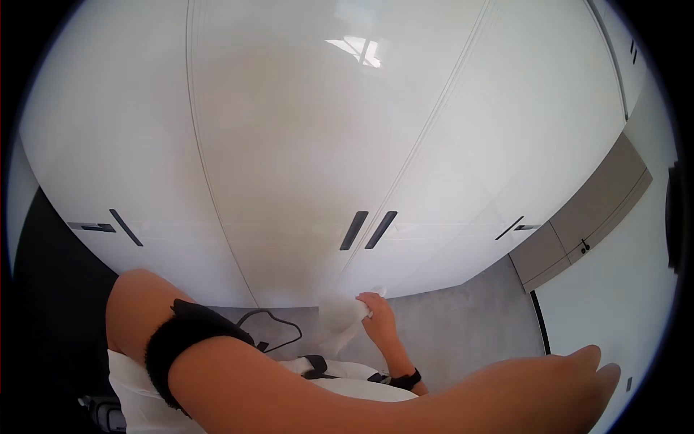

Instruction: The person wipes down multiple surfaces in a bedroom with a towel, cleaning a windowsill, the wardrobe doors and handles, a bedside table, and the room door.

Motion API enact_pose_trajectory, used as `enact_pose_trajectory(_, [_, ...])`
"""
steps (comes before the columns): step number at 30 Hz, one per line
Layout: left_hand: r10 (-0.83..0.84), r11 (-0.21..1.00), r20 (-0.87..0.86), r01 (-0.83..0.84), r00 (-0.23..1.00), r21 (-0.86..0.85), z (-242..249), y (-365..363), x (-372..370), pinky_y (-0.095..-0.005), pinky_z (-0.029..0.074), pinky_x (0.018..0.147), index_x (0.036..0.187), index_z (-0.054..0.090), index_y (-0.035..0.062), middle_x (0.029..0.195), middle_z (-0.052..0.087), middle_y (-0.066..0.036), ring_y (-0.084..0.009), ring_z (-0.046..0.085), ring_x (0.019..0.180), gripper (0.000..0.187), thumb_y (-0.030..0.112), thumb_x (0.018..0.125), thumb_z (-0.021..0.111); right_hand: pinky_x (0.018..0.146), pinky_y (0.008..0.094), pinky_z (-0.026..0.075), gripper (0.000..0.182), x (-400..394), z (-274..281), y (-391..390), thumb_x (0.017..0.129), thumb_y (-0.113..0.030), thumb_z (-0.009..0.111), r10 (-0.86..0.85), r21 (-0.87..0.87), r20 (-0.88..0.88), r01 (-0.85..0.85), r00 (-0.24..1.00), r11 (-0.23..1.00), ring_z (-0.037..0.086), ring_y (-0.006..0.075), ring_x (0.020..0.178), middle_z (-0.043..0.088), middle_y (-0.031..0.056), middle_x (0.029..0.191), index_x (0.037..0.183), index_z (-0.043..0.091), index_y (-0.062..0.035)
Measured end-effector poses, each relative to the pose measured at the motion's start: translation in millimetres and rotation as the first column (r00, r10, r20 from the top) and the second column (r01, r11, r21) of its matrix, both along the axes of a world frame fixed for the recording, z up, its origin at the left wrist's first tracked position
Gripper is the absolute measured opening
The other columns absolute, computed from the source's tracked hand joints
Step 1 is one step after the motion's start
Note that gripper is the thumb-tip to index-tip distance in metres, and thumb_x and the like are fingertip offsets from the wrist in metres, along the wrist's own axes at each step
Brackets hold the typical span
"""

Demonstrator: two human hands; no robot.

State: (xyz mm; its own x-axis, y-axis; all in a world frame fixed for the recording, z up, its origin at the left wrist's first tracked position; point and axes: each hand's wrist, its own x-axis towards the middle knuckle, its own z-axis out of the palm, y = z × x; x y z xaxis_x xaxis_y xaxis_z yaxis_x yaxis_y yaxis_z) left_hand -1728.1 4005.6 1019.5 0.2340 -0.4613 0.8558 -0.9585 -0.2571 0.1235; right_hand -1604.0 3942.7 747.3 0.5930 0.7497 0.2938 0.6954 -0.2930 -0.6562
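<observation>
My right hand point(377, 318) hangs low in front of the wardrobe, its fingers closed around a white cloth point(340, 320). The cloth is blurred and droops to the left of the fingers. A black band point(405, 380) circles that wrist. Close to the camera, my left arm crosses the view from left to right, with a wide black band point(181, 343) around it. At the lower right my left hand point(571, 369) shows partly, with fingertips stretched out and nothing visible in them. The rest of its fingers are hidden.
Glossy white wardrobe doors point(303, 130) fill the view, with dark handles point(354, 231) low on them. A black cable point(289, 325) loops above the grey floor point(448, 325). To the right stand a grey-brown door point(571, 231) and a pale wall point(607, 296).
</observation>
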Motion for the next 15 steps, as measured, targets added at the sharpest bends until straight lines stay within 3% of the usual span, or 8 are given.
enact_pose_trajectory(6, [-0.035,0.993,-0.054,0.041,0.998,0.109,-8.3,3.4,-16.1,-0.0305,0.044,0.058,0.08,0.059,0.0035,0.083,0.059,-0.011,-0.021,0.056,0.066,0.004,0.003,0.077,0.057,0.087,0.0372,0.046,0.044,5.0,2.0,3.2,0.062,0.009,0.056,-0.108,0.087,0.029,0.105,0.994,0.991,0.052,0.0346,0.108,0.048,0.0106,0.129,0.102,0.061,-0.008])
enact_pose_trajectory(9, [-0.045,0.985,-0.059,0.054,0.997,0.163,-2.2,6.9,-20.1,-0.0304,0.044,0.058,0.081,0.059,0.0035,0.083,0.059,-0.01,-0.021,0.056,0.067,0.004,0.003,0.077,0.058,0.084,0.037,0.047,0.041,3.6,3.9,3.5,0.064,0.007,0.057,-0.134,0.103,0.029,0.13,0.991,0.986,0.054,0.0332,0.107,0.049,0.0101,0.129,0.101,0.062,-0.0084])
enact_pose_trajectory(12, [-0.034,0.982,-0.062,0.045,0.998,0.185,6.8,14.5,-22.4,-0.0303,0.044,0.059,0.081,0.059,0.0035,0.084,0.058,-0.01,-0.0211,0.056,0.067,0.005,0.004,0.077,0.058,0.083,0.0358,0.048,0.037,3.3,-0.9,0.1,0.066,0.005,0.056,-0.122,0.022,-0.104,0.125,0.987,0.992,0.056,0.0312,0.105,0.052,0.0101,0.127,0.1,0.062,-0.0077])
enact_pose_trajectory(15, [-0.016,0.978,-0.06,0.028,0.998,0.207,13.2,20.9,-25.9,-0.0302,0.044,0.059,0.082,0.059,0.0035,0.084,0.058,-0.01,-0.0211,0.055,0.068,0.005,0.004,0.076,0.058,0.083,0.035,0.048,0.033,3.1,-5.0,-2.5,0.067,0.004,0.056,-0.117,-0.009,-0.086,0.116,0.989,0.993,0.057,0.0298,0.104,0.054,0.0099,0.124,0.098,0.062,-0.0072])
